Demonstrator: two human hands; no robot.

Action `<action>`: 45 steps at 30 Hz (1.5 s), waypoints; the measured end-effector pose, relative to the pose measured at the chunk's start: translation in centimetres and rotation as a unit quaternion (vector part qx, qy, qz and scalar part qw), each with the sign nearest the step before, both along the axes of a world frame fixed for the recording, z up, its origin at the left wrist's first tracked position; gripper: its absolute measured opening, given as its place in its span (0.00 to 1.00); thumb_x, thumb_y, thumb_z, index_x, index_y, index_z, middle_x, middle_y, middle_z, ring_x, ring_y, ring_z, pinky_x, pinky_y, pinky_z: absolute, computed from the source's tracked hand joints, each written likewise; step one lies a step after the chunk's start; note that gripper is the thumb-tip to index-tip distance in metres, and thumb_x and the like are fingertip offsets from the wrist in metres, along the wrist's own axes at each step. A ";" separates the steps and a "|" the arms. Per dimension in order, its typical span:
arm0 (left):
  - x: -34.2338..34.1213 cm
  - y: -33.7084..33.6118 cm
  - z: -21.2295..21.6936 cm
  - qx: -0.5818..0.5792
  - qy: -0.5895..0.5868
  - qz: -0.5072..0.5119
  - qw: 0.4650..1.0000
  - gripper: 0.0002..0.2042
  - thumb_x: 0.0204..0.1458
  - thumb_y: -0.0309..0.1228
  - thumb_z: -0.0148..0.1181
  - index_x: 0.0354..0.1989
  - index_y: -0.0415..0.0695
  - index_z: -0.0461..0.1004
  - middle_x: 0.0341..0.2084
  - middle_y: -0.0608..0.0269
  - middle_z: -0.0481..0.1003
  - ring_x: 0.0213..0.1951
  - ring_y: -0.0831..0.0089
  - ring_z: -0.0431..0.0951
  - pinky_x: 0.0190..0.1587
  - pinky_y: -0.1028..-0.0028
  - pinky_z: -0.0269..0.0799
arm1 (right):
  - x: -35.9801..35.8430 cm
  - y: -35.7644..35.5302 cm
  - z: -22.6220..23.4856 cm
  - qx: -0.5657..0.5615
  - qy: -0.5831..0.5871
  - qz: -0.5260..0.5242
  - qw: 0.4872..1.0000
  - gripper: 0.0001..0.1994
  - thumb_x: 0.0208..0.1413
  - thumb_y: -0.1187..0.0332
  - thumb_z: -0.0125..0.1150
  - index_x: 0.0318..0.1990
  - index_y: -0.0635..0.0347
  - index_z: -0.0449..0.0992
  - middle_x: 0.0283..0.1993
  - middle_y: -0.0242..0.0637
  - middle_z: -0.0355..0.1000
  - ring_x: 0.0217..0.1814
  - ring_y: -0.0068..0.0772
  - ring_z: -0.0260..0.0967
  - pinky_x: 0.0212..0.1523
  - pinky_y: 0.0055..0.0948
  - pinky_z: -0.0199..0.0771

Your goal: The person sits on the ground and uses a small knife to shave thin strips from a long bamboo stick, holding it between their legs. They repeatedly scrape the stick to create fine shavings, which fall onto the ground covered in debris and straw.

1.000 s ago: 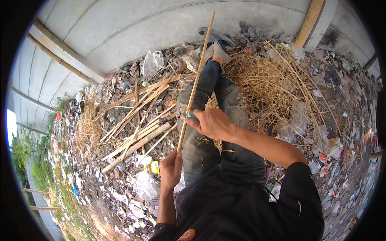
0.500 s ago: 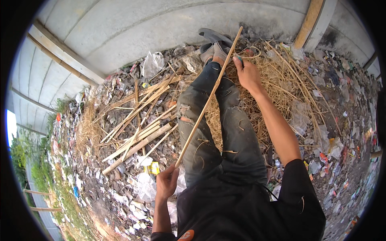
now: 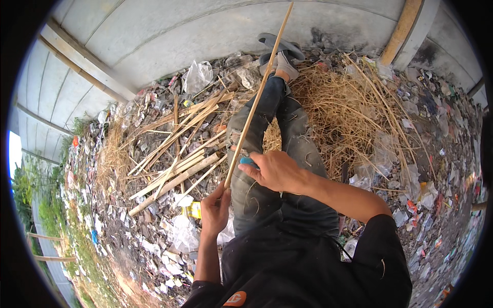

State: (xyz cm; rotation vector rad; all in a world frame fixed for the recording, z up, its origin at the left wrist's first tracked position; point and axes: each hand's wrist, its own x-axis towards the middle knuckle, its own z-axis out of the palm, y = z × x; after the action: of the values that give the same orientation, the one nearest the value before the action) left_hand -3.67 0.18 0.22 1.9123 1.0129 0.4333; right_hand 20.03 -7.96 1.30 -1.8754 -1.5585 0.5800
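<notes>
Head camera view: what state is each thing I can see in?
Long thin tan stick, slanted, lower end held
Left hand, closed on the stick
Right hand, closed around the blue object
Small blue object, gripped beside the stick, partly hidden
Pale wooden sticks, lying crisscrossed on the ground
Dry tan straw-like strands, loose and tangled
Dark grey jeans, ripped at the knee
Clear plastic bag, crumpled
</notes>
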 end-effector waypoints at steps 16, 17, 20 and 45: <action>-3.2 -0.8 0.6 0.062 0.008 -0.025 0.998 0.15 0.64 0.23 0.61 0.56 0.29 0.78 0.18 0.66 0.65 0.24 0.85 0.64 0.25 0.76 0.59 | 11.2 3.9 -3.6 0.114 -0.146 -0.221 0.958 0.32 0.72 0.40 0.46 0.29 0.62 0.74 0.20 0.56 0.74 0.26 0.62 0.77 0.26 0.53 0.77; -3.5 -0.9 0.1 0.069 -0.005 -0.026 0.997 0.14 0.64 0.23 0.61 0.56 0.29 0.78 0.18 0.66 0.66 0.24 0.85 0.64 0.25 0.76 0.60 | 11.2 3.5 -3.0 0.098 -0.191 -0.220 0.952 0.31 0.73 0.40 0.45 0.30 0.61 0.74 0.20 0.54 0.74 0.26 0.61 0.78 0.25 0.52 0.76; -3.2 -0.7 0.3 0.070 0.000 -0.039 0.997 0.15 0.64 0.23 0.61 0.56 0.29 0.78 0.19 0.66 0.67 0.24 0.85 0.64 0.25 0.77 0.60 | 11.6 3.3 -3.1 0.092 -0.198 -0.224 0.950 0.31 0.73 0.40 0.45 0.31 0.61 0.74 0.20 0.54 0.75 0.26 0.60 0.77 0.25 0.52 0.76; -5.7 0.8 0.7 -0.101 0.037 -0.037 0.993 0.20 0.67 0.31 0.62 0.62 0.30 0.75 0.27 0.74 0.73 0.28 0.87 0.66 0.30 0.80 0.64 | 12.7 -0.7 -0.2 0.300 -0.207 -0.096 0.926 0.21 0.51 0.51 0.79 0.48 0.49 0.86 0.34 0.31 0.78 0.27 0.31 0.76 0.27 0.30 0.75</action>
State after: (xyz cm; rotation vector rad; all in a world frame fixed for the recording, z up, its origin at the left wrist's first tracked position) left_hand -9.33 0.95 0.93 1.7872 0.9923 0.2097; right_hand 32.69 -8.66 1.13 -1.6864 -1.5404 -0.3813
